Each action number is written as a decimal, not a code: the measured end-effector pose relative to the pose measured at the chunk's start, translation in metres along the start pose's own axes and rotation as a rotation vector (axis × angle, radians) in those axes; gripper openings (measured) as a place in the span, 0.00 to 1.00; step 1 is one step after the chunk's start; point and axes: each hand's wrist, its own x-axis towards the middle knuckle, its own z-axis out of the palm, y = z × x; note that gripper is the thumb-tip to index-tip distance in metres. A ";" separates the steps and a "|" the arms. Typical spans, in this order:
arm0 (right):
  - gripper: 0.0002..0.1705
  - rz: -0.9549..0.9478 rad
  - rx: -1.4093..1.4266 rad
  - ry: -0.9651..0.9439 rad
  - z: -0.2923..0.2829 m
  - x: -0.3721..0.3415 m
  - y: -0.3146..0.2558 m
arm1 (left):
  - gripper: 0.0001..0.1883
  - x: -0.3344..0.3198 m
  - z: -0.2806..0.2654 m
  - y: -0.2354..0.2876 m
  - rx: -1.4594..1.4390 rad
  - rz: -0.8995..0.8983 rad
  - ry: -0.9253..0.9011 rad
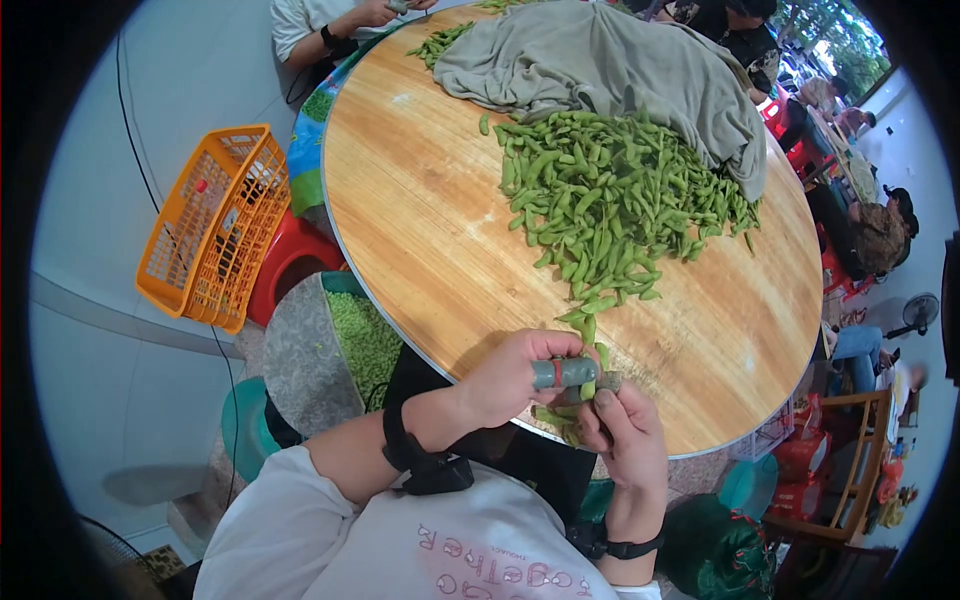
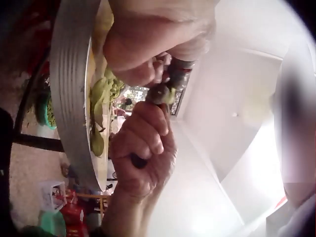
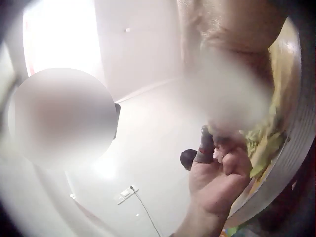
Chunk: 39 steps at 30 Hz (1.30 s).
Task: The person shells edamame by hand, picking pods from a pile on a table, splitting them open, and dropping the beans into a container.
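My left hand and right hand meet over the near edge of the round table. A green edamame pod is pinched between their fingertips. A grey-green cover with a red band wraps the left thumb. Grey material also shows at the right fingertips, and the right fingers curl inward in the left wrist view. A dark rounded end shows at the right palm; I cannot tell what it belongs to. Several loose pods lie under the hands. Beyond them spreads a large heap of edamame pods.
A grey-green cloth covers the heap's far part. The wooden tabletop has a metal rim. Left of it are a container of shelled beans, a red stool and an orange basket. Another person sits across the table.
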 end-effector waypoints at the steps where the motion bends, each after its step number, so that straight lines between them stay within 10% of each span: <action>1: 0.10 0.072 0.259 -0.073 -0.001 0.000 -0.002 | 0.07 0.002 -0.007 -0.002 -0.309 -0.091 -0.187; 5: 0.08 0.160 0.385 -0.085 0.000 -0.001 -0.006 | 0.07 0.006 -0.006 -0.003 -0.340 -0.098 -0.238; 7: 0.06 -0.027 -0.094 0.100 0.001 0.002 0.006 | 0.08 0.003 0.006 0.006 0.284 0.043 -0.060; 10: 0.06 -0.256 -0.441 0.172 -0.001 0.006 0.018 | 0.11 0.009 0.006 -0.006 0.465 0.168 0.015; 17: 0.05 0.018 0.236 0.120 0.004 0.008 0.004 | 0.10 0.007 0.017 0.004 -0.008 0.066 0.091; 25: 0.07 -0.470 -0.654 0.419 0.007 0.012 0.019 | 0.04 0.006 0.015 -0.006 0.381 0.028 0.235; 39: 0.07 -0.523 -1.098 0.341 0.015 -0.007 0.002 | 0.06 -0.001 0.010 -0.002 0.168 -0.015 0.055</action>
